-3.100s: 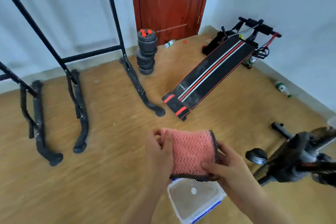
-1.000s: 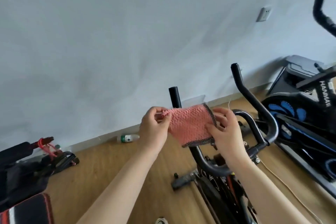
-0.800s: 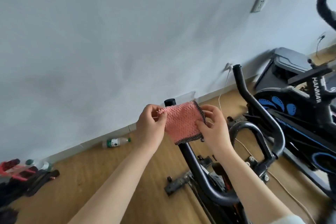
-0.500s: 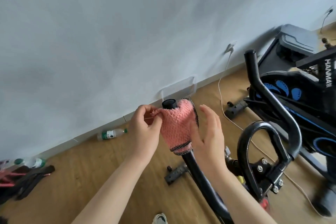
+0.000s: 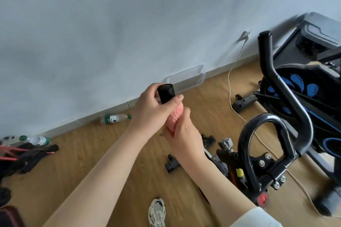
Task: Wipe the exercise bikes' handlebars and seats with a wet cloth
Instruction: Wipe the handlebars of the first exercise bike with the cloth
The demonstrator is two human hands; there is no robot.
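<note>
We have the pink cloth [image 5: 175, 119] wrapped around the left grip of the near bike's handlebar [image 5: 166, 93], just below its black end cap. Our left hand [image 5: 153, 110] is closed around the cloth and the bar near the top, thumb across the front; our right hand [image 5: 182, 132] is closed around the cloth just beneath, the two hands touching. Both grasps are tight, with the cloth between palm and bar. We judge that wrapping it this way lets one pull clean the whole way round the grip, and stacking the hands keeps the cloth from bunching.

Most of the cloth is covered by our hands; only a strip shows between them, and whether it is wet we cannot tell. The bar below our right hand is hidden behind the forearm. The middle loop [image 5: 265, 145] and the right grip [image 5: 267, 57] stand bare, not yet reached. No seat is in view. A second bike [image 5: 302, 88], black with blue marks, is cut off at the right edge. A bottle [image 5: 114, 118] lies by the wall, and a shoe [image 5: 156, 212] shows below.
</note>
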